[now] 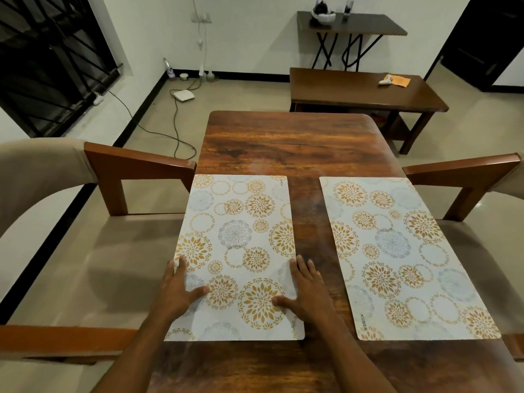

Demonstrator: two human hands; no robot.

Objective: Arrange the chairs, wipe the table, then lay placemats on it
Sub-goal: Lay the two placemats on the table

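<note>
left hand (178, 290): flat on the near left edge of the left placemat (238, 251), palm down, fingers spread apart, thumb pointing inward over the pattern.
right hand (304, 290): flat on the near right edge of the same mat, fingers apart and stretched; outer fingers over the bare wood, thumb on the mat.
left placemat: lying flat on the left half of the table (286, 143), long axis running from near to far, small printed word at the far right corner.
right placemat (402, 256): flat on the right half, well apart from both hands, long axis also near to far but slightly turned, printed word at the near left corner.
gap between mats: strip of bare wood, wider at the near end.
left chair (107, 251): beige seat, wooden armrest touching the table's left side.
right chair (467, 177): just beside the right side.
beyond the table: low wooden bench table (360, 89), then a dark console (351, 24) at the wall.
</note>
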